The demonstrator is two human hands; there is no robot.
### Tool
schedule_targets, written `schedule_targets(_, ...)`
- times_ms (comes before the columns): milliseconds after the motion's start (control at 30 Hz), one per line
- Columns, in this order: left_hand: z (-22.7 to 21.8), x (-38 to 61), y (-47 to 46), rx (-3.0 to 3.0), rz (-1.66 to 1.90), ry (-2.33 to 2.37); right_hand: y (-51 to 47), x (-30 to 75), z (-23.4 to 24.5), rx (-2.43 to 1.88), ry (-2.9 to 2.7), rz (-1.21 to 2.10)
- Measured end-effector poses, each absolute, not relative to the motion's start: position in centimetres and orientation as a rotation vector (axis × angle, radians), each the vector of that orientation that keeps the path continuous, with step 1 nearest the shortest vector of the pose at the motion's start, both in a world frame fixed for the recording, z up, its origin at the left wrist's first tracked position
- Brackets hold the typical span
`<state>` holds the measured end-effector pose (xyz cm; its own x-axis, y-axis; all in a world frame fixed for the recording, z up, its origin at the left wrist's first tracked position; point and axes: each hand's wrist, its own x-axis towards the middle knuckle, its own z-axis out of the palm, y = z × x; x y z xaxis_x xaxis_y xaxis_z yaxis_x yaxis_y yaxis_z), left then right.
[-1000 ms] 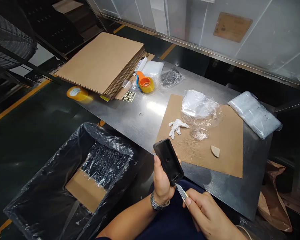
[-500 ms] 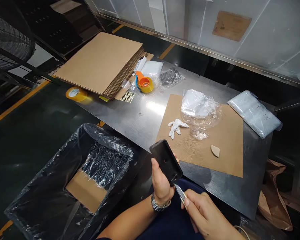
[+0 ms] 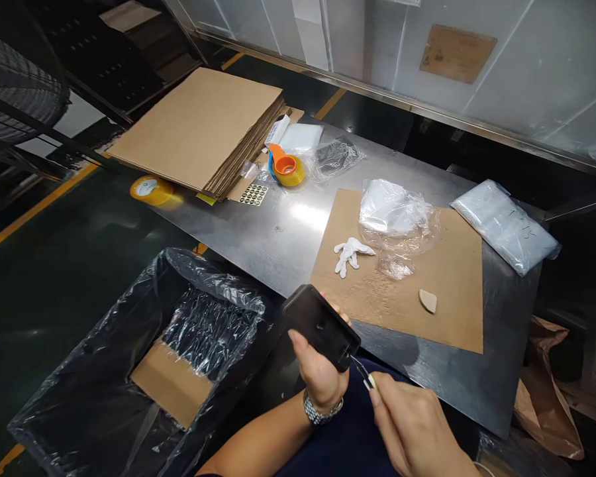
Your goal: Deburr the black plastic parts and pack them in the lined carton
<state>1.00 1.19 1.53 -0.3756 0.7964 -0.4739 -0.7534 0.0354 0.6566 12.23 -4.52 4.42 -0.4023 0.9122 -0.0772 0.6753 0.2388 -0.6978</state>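
My left hand point(image 3: 320, 374) is closed around a black rectangular plastic case point(image 3: 322, 324), held tilted in front of the table edge with its hollow side up. My right hand point(image 3: 412, 414) grips a utility knife point(image 3: 363, 372), its blade against the near end of the case. Beyond them, a brown cardboard sheet point(image 3: 457, 265) lies on the metal table point(image 3: 238, 238). On that sheet are a crumpled white glove point(image 3: 351, 254), a clear plastic bag with white contents point(image 3: 395, 209) and a small tan wedge-shaped piece point(image 3: 428, 301).
At the back left stands a stack of cardboard sheets point(image 3: 198, 126), with a tape dispenser point(image 3: 289, 169), a sticker sheet point(image 3: 253, 194) and a tape roll point(image 3: 151, 191) near it. A black-lined bin point(image 3: 94, 371) sits lower left. A wrapped white packet point(image 3: 506, 225) lies at right.
The black case has turned and shifted slightly left in my left hand. My right hand has moved a little right and down, and the knife blade is now seen more edge-on.
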Motion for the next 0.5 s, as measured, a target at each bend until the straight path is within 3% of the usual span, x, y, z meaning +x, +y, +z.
schedule_targets(67, 1.5, 1.0, 1.2, 0.069, 1.667, 1.068, -4.6, 12.2, 4.3, -1.419, -2.290, 0.447)
schedule_targets(167, 1.4, 0.8, 1.2, 0.091, 1.703, 1.084, -4.7, 11.9, 4.4, -1.373, -2.391, 0.062)
schedule_targets(500, 1.4, 0.8, 1.2, 0.155, 1.797, 1.070, -4.6, 11.0, 4.4, -1.318, -2.507, -0.084)
